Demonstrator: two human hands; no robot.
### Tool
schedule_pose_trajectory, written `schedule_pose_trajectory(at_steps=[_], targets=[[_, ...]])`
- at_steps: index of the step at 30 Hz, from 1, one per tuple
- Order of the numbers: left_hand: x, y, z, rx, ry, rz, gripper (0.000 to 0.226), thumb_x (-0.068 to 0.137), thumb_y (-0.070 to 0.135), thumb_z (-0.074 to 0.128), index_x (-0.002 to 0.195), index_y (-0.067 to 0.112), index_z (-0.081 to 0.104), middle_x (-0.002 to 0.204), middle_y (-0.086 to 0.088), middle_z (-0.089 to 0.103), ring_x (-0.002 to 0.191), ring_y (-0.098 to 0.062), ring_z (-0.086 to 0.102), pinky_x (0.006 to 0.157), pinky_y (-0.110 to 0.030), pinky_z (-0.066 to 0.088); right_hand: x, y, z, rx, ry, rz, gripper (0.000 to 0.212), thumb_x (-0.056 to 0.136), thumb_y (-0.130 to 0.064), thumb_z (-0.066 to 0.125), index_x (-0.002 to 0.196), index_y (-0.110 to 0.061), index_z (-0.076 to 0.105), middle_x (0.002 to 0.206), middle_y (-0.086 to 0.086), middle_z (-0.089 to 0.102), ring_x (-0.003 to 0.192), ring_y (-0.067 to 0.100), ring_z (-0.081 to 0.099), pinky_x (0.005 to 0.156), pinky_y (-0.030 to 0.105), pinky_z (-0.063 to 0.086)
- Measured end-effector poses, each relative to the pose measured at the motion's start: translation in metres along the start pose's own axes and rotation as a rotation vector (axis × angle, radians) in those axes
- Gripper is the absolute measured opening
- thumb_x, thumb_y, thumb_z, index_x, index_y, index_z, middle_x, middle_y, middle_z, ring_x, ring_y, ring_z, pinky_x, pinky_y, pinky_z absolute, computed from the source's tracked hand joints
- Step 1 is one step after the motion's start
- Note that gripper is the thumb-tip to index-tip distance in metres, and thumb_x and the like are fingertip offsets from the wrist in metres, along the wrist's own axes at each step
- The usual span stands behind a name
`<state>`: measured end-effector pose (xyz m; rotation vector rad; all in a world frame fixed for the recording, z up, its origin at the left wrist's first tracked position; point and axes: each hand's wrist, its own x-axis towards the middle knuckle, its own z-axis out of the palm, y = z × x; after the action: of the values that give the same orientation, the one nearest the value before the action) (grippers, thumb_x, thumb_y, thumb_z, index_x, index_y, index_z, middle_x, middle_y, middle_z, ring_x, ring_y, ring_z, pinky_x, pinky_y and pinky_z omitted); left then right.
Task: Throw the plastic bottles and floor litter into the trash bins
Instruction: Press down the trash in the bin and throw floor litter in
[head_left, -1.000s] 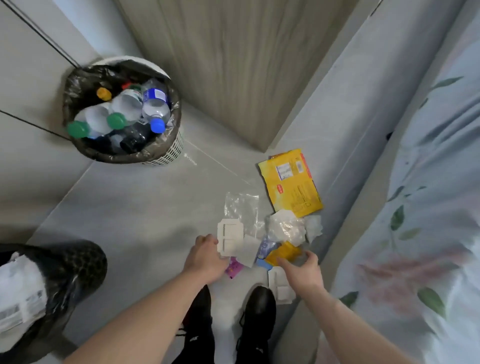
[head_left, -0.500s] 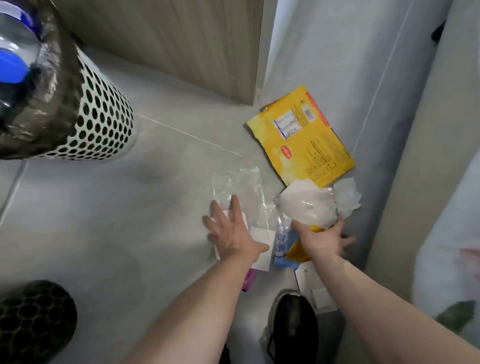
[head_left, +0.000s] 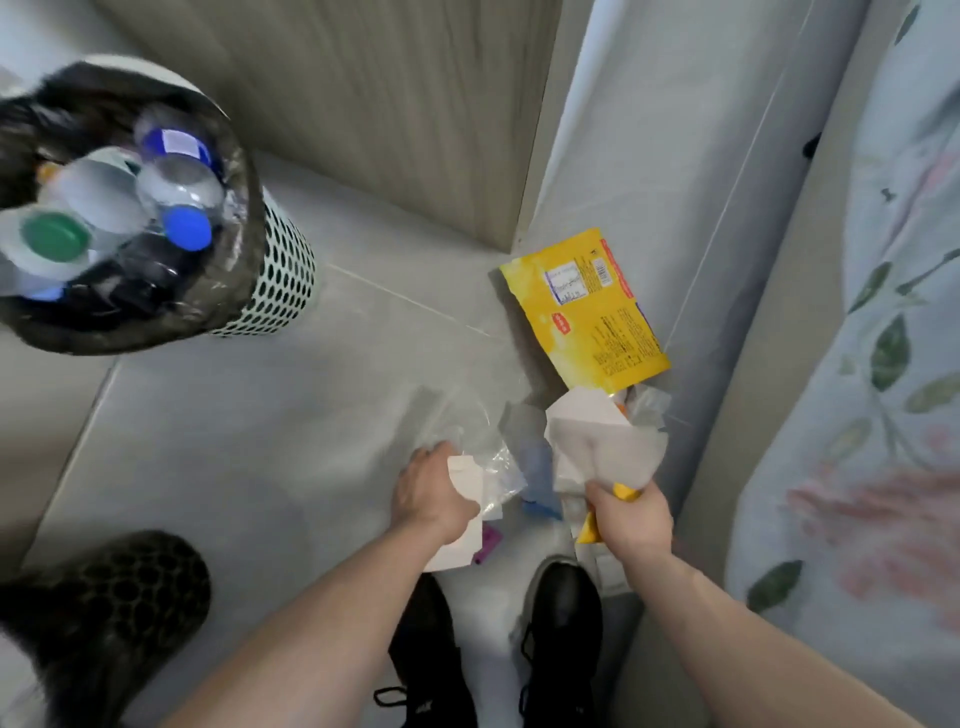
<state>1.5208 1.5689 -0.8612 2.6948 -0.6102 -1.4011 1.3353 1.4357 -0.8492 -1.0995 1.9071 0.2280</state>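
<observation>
My left hand (head_left: 428, 496) grips a white card and a clear plastic bag (head_left: 485, 470) just above the floor. My right hand (head_left: 631, 522) is closed on a bundle of white paper (head_left: 602, 444) and an orange wrapper (head_left: 589, 530). A large yellow packet (head_left: 587, 306) lies on the floor beyond them, by the wall. Blue litter (head_left: 537, 467) and a purple scrap (head_left: 488, 545) lie between my hands. At the upper left, a white perforated bin (head_left: 280, 280) with a black liner holds several plastic bottles (head_left: 171, 192).
A second black-lined bin (head_left: 119, 597) stands at the lower left. My black shoes (head_left: 561, 613) are at the bottom centre. A wooden panel (head_left: 395, 104) rises behind the floor corner, and a floral sheet (head_left: 857, 415) covers the bed on the right.
Both hands closed on litter and lifted it off the floor; before, they lay flat on the pile. The view pulled back, showing the bottle bin's top again.
</observation>
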Motion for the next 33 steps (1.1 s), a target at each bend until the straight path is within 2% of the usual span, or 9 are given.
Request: schedule_pose_trajectory(at_steps=[3, 6, 9, 12, 16, 20, 26, 30, 33], targets=[[-0.045, -0.005, -0.042, 0.015, 0.024, -0.015, 0.054, 0.072, 0.028, 0.079, 0.120, 0.031, 0.054, 0.135, 0.001, 0.052, 0.119, -0.026, 0.056, 0.093, -0.034, 0.051, -0.051, -0.018, -0.035, -0.010, -0.026, -0.043, 0.041, 0.082, -0.032, 0.077, 0.121, -0.021, 0.068, 0.112, 0.007, 0.072, 0.109, 0.034, 0.066, 0.091, 0.034, 0.049], [-0.085, -0.006, -0.089, 0.010, 0.071, -0.037, 0.047, 0.073, 0.026, 0.076, 0.112, 0.033, 0.051, 0.141, 0.005, 0.048, 0.120, -0.026, 0.055, 0.089, -0.034, 0.051, -0.097, -0.041, -0.065, -0.051, -0.080, -0.120, 0.035, 0.085, -0.030, 0.075, 0.118, -0.022, 0.067, 0.098, 0.001, 0.069, 0.092, 0.026, 0.062, 0.083, 0.031, 0.045], [-0.125, -0.008, -0.132, -0.039, 0.104, -0.061, 0.043, 0.072, 0.025, 0.075, 0.101, 0.035, 0.045, 0.139, 0.008, 0.048, 0.119, -0.024, 0.054, 0.086, -0.033, 0.050, -0.141, -0.065, -0.088, -0.123, -0.142, -0.171, 0.032, 0.083, -0.034, 0.075, 0.112, -0.026, 0.065, 0.097, -0.002, 0.070, 0.093, 0.024, 0.066, 0.083, 0.034, 0.050], [-0.171, -0.018, -0.167, -0.140, 0.139, -0.083, 0.052, 0.071, 0.025, 0.077, 0.114, 0.033, 0.050, 0.148, 0.009, 0.042, 0.125, -0.023, 0.051, 0.095, -0.035, 0.050, -0.182, -0.090, -0.102, -0.196, -0.201, -0.243, 0.026, 0.080, -0.034, 0.078, 0.102, -0.022, 0.068, 0.089, -0.001, 0.074, 0.087, 0.022, 0.069, 0.083, 0.038, 0.056], [-0.244, -0.047, -0.199, -0.267, 0.202, -0.193, 0.059, 0.068, 0.026, 0.078, 0.120, 0.035, 0.052, 0.137, 0.009, 0.050, 0.123, -0.020, 0.053, 0.095, -0.033, 0.049, -0.233, -0.128, -0.109, -0.330, -0.262, -0.340, 0.026, 0.079, -0.035, 0.080, 0.094, -0.016, 0.070, 0.082, 0.003, 0.074, 0.083, 0.027, 0.070, 0.082, 0.042, 0.058], [-0.312, -0.092, -0.222, -0.297, 0.242, -0.303, 0.053, 0.070, 0.022, 0.072, 0.117, 0.036, 0.051, 0.122, 0.012, 0.051, 0.116, -0.017, 0.054, 0.084, -0.030, 0.049, -0.289, -0.158, -0.097, -0.401, -0.325, -0.442, 0.037, 0.079, -0.033, 0.082, 0.109, -0.016, 0.067, 0.093, 0.004, 0.072, 0.089, 0.029, 0.067, 0.076, 0.035, 0.049], [-0.365, -0.173, -0.249, -0.453, 0.320, -0.472, 0.050, 0.073, 0.022, 0.068, 0.118, 0.029, 0.048, 0.112, 0.010, 0.044, 0.097, -0.015, 0.051, 0.072, -0.029, 0.046, -0.364, -0.174, -0.047, -0.578, -0.432, -0.559, 0.024, 0.076, -0.029, 0.082, 0.092, -0.014, 0.072, 0.077, 0.005, 0.074, 0.074, 0.026, 0.068, 0.066, 0.034, 0.053], [-0.378, -0.237, -0.248, -0.506, 0.322, -0.549, 0.056, 0.074, 0.026, 0.073, 0.123, 0.030, 0.047, 0.113, 0.008, 0.044, 0.099, -0.018, 0.055, 0.069, -0.030, 0.044, -0.408, -0.165, -0.003, -0.650, -0.506, -0.588, 0.021, 0.077, -0.027, 0.081, 0.091, -0.015, 0.073, 0.077, 0.005, 0.076, 0.074, 0.026, 0.071, 0.060, 0.031, 0.052], [-0.377, -0.281, -0.243, -0.521, 0.304, -0.584, 0.052, 0.071, 0.026, 0.074, 0.116, 0.030, 0.047, 0.109, 0.008, 0.044, 0.093, -0.018, 0.054, 0.068, -0.030, 0.044, -0.437, -0.159, 0.032, -0.692, -0.538, -0.600, 0.018, 0.078, -0.023, 0.079, 0.089, -0.012, 0.070, 0.076, 0.011, 0.075, 0.070, 0.031, 0.073, 0.054, 0.030, 0.055]])
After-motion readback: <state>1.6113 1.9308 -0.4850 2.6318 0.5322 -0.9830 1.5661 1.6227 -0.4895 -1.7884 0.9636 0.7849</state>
